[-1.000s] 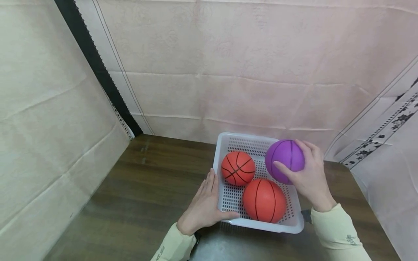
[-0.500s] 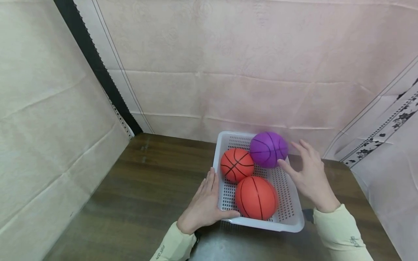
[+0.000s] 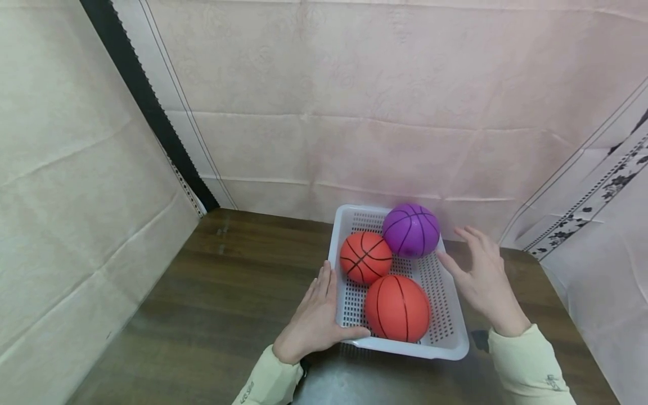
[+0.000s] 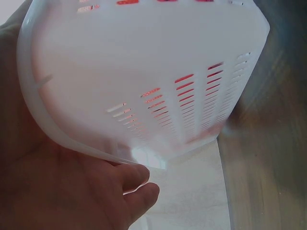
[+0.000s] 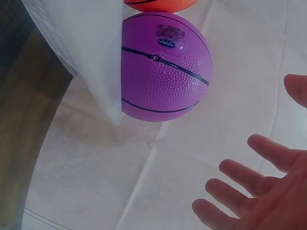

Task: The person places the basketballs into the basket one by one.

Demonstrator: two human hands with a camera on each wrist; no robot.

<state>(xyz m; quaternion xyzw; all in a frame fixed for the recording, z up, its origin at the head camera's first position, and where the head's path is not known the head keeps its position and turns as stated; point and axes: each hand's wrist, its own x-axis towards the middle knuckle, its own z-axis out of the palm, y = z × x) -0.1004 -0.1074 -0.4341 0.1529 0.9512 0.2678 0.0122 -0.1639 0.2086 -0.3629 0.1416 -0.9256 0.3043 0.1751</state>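
Note:
A white slotted plastic basket [image 3: 445, 315] holds three toy basketballs. The purple basketball [image 3: 411, 230] sits in its back part, a smaller orange basketball [image 3: 366, 257] at the left, and a larger orange basketball [image 3: 397, 308] towards the front. My left hand [image 3: 316, 320] rests along the basket's left rim near the front corner, fingers straight and thumb on the front rim. The right hand [image 3: 481, 275] is spread just off the basket's right side, holding nothing. In the right wrist view, a gap separates its fingertips from the purple basketball [image 5: 165, 72].
A dark wooden table [image 3: 238, 298] lies under the basket and extends to the left. Behind it hangs a pale cloth wall [image 3: 385, 112], close to the basket's back edge. Another cloth [image 3: 86, 185] bounds the left side, and a flower-trimmed cloth [image 3: 602, 197] the right.
The right hand has let go of the purple basketball and drawn slightly right. That ball has shifted left and back; the larger orange one has moved left. My left hand stays put.

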